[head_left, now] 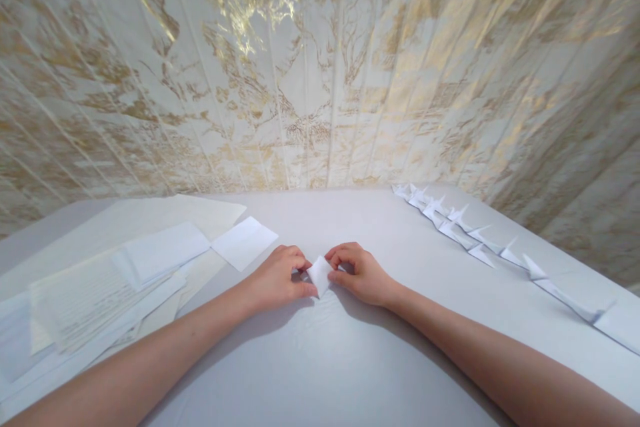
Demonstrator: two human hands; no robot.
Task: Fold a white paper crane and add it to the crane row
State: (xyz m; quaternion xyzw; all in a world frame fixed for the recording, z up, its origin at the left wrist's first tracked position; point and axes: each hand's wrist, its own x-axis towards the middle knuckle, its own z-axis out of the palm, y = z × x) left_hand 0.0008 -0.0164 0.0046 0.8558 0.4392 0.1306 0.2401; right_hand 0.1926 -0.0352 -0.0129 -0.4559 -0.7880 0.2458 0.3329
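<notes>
A small diamond-shaped piece of folded white paper [319, 275] is held between my two hands, just above the middle of the white table [320, 360]. My left hand [284, 275] pinches its left side between thumb and fingers. On the other side, my right hand [361, 273] has thumb and fingertips closed on the right edge. The fingertips hide parts of the paper's edges, so its inner folds cannot be made out.
Left of my hands lies a loose white sheet [245, 242], beside a pile of white papers [165, 252] and a printed page [95, 310]. Several pointed folded paper figures [457, 230] stand in rows along the right side. A gold-patterned curtain [310, 80] hangs behind the table.
</notes>
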